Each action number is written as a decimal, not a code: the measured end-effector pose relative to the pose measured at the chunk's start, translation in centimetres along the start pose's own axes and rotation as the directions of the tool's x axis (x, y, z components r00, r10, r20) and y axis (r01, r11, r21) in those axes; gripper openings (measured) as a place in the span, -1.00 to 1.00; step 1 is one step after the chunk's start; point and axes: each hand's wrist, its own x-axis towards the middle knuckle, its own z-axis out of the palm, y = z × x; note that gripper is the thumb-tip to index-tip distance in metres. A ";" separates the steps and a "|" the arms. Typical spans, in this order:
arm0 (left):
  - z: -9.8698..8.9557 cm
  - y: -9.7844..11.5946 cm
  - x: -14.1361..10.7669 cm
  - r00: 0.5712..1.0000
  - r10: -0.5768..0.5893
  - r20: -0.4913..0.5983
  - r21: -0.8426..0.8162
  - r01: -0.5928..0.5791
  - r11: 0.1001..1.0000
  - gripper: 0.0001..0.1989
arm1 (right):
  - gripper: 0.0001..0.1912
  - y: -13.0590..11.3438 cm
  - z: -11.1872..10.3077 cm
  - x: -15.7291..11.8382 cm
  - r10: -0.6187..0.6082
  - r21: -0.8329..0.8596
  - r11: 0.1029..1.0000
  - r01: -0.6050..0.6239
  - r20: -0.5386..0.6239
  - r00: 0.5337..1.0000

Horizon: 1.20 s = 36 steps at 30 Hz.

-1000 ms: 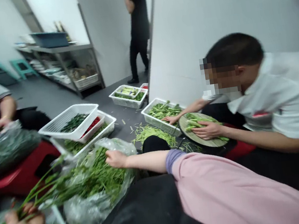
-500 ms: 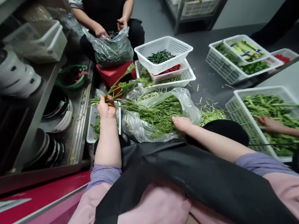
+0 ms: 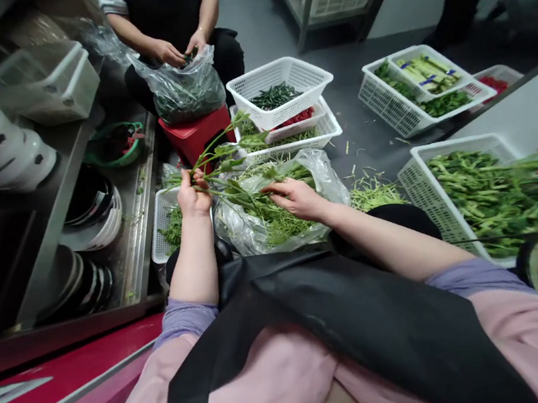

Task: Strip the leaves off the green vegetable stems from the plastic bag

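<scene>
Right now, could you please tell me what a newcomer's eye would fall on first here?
Probably the leafy green stems in the left hand, reaching over the open plastic bag at centre. Next, perhaps the bright red stool beyond it and the stacked white baskets to the right.

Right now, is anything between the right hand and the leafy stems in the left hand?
Nothing visible stands between the right hand and the leafy stems in the left hand; the plastic bag lies below. Whether they touch is unclear.

The sprigs [image 3: 253, 141] are green, the near bag [image 3: 324, 177] colourless, the apron [image 3: 292, 298] black, the shirt [image 3: 280, 387] pink with purple cuffs [image 3: 185, 318], the stool [image 3: 192, 132] red, the baskets [image 3: 430, 204] white, patterned with holes.
</scene>
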 end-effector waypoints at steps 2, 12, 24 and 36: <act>0.4 -0.6 -0.3 0.999 -0.030 0.012 -0.023 0.031 0.999 -0.66 | -0.77 -0.3 0.4 0.6 -0.023 0.084 0.996 0.021 0.018 1.000; 0.3 -2.0 0.5 0.992 0.120 -0.025 0.057 -0.118 0.991 -0.72 | -0.85 1.9 1.4 0.0 0.460 0.818 0.519 -0.248 -0.022 0.888; 0.0 -0.3 0.8 0.989 0.061 -0.136 -0.027 -0.065 0.998 -0.68 | -0.84 8.9 3.4 -3.9 0.533 -0.106 0.833 -0.544 -0.113 0.838; -0.7 1.2 0.9 0.985 0.029 -0.172 -0.111 -0.049 0.993 -0.68 | -0.69 4.9 2.2 -2.6 0.226 -0.211 0.949 -0.234 -0.060 0.972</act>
